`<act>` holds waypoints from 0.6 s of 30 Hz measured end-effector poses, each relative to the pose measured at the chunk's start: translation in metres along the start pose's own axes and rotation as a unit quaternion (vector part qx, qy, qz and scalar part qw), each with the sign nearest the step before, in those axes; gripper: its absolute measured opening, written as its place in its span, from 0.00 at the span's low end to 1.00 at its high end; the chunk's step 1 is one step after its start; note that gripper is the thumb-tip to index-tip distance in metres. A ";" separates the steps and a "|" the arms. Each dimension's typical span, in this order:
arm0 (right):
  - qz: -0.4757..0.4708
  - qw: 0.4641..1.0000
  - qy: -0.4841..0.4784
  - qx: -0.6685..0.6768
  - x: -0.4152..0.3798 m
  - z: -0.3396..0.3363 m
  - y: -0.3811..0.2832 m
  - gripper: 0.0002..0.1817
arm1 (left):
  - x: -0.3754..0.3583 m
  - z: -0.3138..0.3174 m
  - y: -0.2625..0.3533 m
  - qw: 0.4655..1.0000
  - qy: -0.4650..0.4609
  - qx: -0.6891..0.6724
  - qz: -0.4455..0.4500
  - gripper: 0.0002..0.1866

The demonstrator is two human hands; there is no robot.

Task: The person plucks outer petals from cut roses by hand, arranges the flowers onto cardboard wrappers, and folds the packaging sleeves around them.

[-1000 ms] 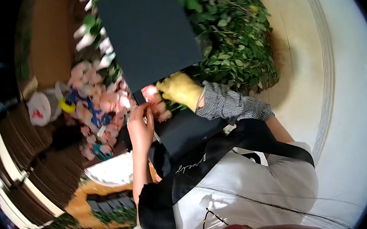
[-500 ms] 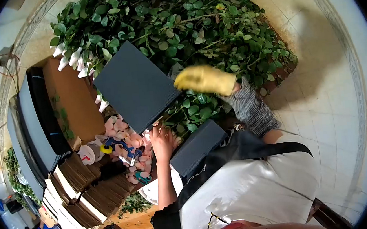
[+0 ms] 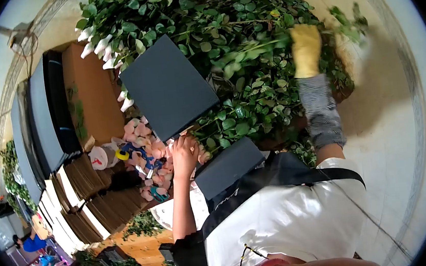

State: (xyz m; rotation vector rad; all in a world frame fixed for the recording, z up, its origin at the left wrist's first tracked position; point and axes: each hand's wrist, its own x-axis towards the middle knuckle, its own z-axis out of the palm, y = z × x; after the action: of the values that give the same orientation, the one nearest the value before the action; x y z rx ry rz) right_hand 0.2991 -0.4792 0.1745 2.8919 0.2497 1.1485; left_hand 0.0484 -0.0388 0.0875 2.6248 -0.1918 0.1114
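Note:
My left hand [image 3: 185,155], bare, has its fingers curled together at the lower corner of a dark ribbed board [image 3: 168,88], beside pale pink petals; what it holds is hidden. My right hand [image 3: 307,47], in a yellow glove, is closed around a leafy stem. Blurred leaves [image 3: 251,51] trail from it on the left, and a leafy tip [image 3: 348,23] sticks out on the right. Below the glove and to its left lies a big heap of green rose foliage [image 3: 264,77]. A dark box [image 3: 230,167] rests close to my apron.
White-wrapped buds [image 3: 97,45] edge the heap at the upper left. Pink petals [image 3: 138,132], a yellow tape roll [image 3: 122,154] and teal scissors [image 3: 159,193] lie left of my left hand. Stacked cardboard [image 3: 105,212] and a brown box [image 3: 92,98] stand further left. A distant person [image 3: 33,243] wears blue.
My right hand has moved right and up from beside the board, and leaves now show on both sides of it. My left hand remains at the board's corner.

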 end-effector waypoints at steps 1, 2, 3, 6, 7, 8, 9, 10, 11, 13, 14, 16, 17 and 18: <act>-0.025 0.999 0.006 -0.025 0.004 -0.021 0.018 0.13 | 0.001 -0.002 0.002 1.000 0.002 -0.003 -0.003 0.11; -0.050 0.997 0.012 -0.050 0.002 -0.046 0.030 0.16 | 0.001 -0.005 0.002 1.000 0.002 -0.006 -0.005 0.12; -0.042 0.998 -0.019 -0.051 0.005 -0.070 0.040 0.19 | 0.000 -0.004 -0.004 0.999 -0.028 -0.017 -0.018 0.14; -0.004 0.997 -0.081 0.008 -0.001 -0.117 0.049 0.24 | -0.002 -0.011 -0.004 0.999 -0.015 -0.029 -0.015 0.15; 0.011 0.993 -0.105 0.058 -0.007 -0.128 0.042 0.24 | 0.002 -0.023 0.008 0.999 0.014 -0.051 -0.013 0.16; 0.024 0.985 -0.133 0.108 -0.014 -0.138 0.035 0.25 | 0.007 -0.034 0.019 0.994 0.036 -0.097 -0.022 0.21; 0.017 0.977 -0.157 0.146 -0.018 -0.149 0.019 0.25 | 0.009 -0.044 0.029 0.985 0.010 -0.162 -0.059 0.24; 0.007 0.965 -0.186 0.186 -0.021 -0.158 -0.002 0.25 | 0.016 -0.069 0.057 0.915 -0.017 -0.378 -0.141 0.28; -0.007 0.956 -0.202 0.212 -0.025 -0.163 -0.022 0.25 | 0.015 -0.064 0.060 0.847 0.009 -0.518 -0.121 0.29; -0.049 0.954 -0.194 0.222 -0.042 -0.157 -0.042 0.24 | 0.013 -0.073 0.078 0.781 0.058 -0.620 -0.052 0.29; -0.060 0.950 -0.201 0.229 -0.048 -0.154 -0.048 0.24 | 0.010 -0.074 0.082 0.786 0.069 -0.611 -0.065 0.29; -0.055 0.934 -0.243 0.256 -0.050 -0.154 -0.062 0.23 | 0.003 -0.076 0.084 0.769 0.082 -0.628 -0.083 0.30; -0.067 0.937 -0.232 0.254 -0.049 -0.158 -0.071 0.22 | -0.001 -0.081 0.087 0.760 0.129 -0.634 -0.064 0.29; -0.073 0.935 -0.234 0.257 -0.048 -0.161 -0.075 0.22 | -0.005 -0.091 0.090 0.748 0.176 -0.638 -0.044 0.28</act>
State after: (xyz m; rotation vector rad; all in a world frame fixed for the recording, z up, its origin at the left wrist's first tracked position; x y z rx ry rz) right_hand 0.1443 -0.4190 0.2533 3.3877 0.8387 0.3772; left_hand 0.0255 -0.0714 0.2091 1.1880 0.0172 0.3069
